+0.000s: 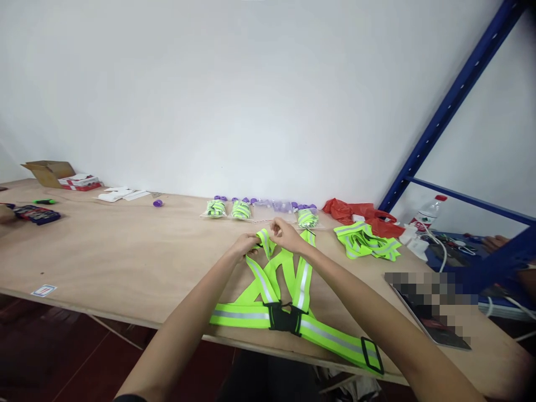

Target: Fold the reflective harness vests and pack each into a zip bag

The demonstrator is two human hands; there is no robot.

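Note:
A neon-yellow reflective vest (262, 279) made of elastic straps with silver stripes lies spread on the table at its front edge. Its black buckle (282, 318) is fastened, and a black slider (372, 355) sits on the waist strap at the right. My left hand (245, 245) is closed around the upper end of one shoulder strap, which bends into a raised loop. Against the other side of this loop, my right hand (286, 235) has its fingers curled in a pinch on the strap; the fingertips are partly hidden.
Clear bags with folded yellow straps (241, 210) line the wall. More yellow straps (366, 241) lie right, beside a red plastic bag (355, 211) and a bottle (429, 213). A flat dark device (427, 312) and blue rack post (452, 89) stand right; a cardboard box (49, 173) is far left.

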